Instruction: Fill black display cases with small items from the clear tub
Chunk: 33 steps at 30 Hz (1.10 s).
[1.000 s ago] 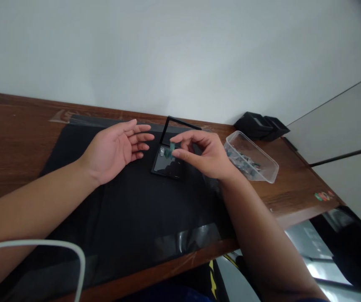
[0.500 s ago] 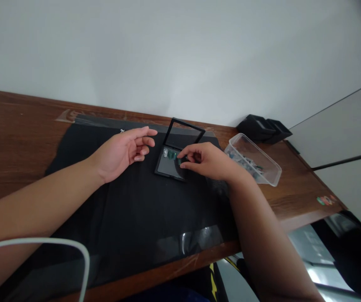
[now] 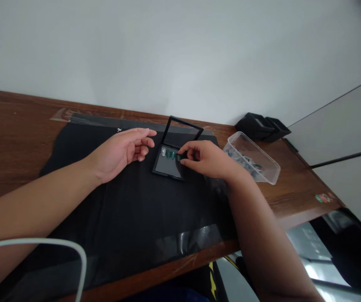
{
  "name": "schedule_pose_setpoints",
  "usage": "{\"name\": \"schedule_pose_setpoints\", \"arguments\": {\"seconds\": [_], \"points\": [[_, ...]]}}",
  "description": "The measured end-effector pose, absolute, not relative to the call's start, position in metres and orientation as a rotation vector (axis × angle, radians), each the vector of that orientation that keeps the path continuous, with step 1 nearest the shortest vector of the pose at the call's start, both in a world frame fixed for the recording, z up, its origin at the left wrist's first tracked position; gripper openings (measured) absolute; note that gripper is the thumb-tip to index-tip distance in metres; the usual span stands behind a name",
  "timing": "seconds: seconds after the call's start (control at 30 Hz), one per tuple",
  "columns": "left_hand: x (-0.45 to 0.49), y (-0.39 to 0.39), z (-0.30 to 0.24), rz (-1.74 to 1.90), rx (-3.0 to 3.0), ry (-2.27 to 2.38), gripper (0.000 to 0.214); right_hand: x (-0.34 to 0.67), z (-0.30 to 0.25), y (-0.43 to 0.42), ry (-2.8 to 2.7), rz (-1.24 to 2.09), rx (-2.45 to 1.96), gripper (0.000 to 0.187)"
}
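A small black case (image 3: 167,167) lies open on the black mat (image 3: 130,209), its framed lid (image 3: 182,131) standing up at the back. A silver piece and small green pieces (image 3: 170,154) sit in a row along the case's far edge. My right hand (image 3: 205,159) rests at the case's right side, fingertips pinched on a small green piece at the end of the row. My left hand (image 3: 122,150) hovers just left of the case, palm turned inward, fingers loosely apart and holding nothing.
A clear plastic tub (image 3: 252,157) with several small pieces stands right of the case on the wooden desk (image 3: 13,134). Black holders (image 3: 262,126) sit at the back right by the wall. A white cable (image 3: 42,247) curves at the lower left.
My right hand came down from above the case with the green piece to the row at its far edge. My left hand shifted slightly and stayed open.
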<state>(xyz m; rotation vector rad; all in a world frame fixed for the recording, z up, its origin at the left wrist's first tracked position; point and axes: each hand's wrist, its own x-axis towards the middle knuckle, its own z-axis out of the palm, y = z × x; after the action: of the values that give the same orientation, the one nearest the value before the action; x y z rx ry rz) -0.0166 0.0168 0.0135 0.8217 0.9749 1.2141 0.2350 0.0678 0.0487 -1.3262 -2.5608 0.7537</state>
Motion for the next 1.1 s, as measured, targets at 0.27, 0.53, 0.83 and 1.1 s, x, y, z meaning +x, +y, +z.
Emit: {"name": "schedule_pose_setpoints", "arguments": {"seconds": [0.27,0.53,0.83,1.1], "points": [[-0.0165,0.0149,0.0102,1.214,0.894,0.983,0.034,0.2349,0.0519,0.0650,-2.543,0.807,-1.396,0.026],[-0.0168,0.0143,0.0103,1.183,0.926,1.000,0.033,0.2312,0.0451,0.0652,-2.523,0.807,-1.374,0.014],[-0.0163,0.0137,0.0132,1.163,0.931,1.020,0.032,0.2332,0.0479,0.0619,-2.587,0.708,-1.355,0.015],[-0.0154,0.0138,0.0169,1.157,0.928,1.045,0.037,0.2330,0.0519,0.0573,-2.617,0.566,-1.369,0.016]]}}
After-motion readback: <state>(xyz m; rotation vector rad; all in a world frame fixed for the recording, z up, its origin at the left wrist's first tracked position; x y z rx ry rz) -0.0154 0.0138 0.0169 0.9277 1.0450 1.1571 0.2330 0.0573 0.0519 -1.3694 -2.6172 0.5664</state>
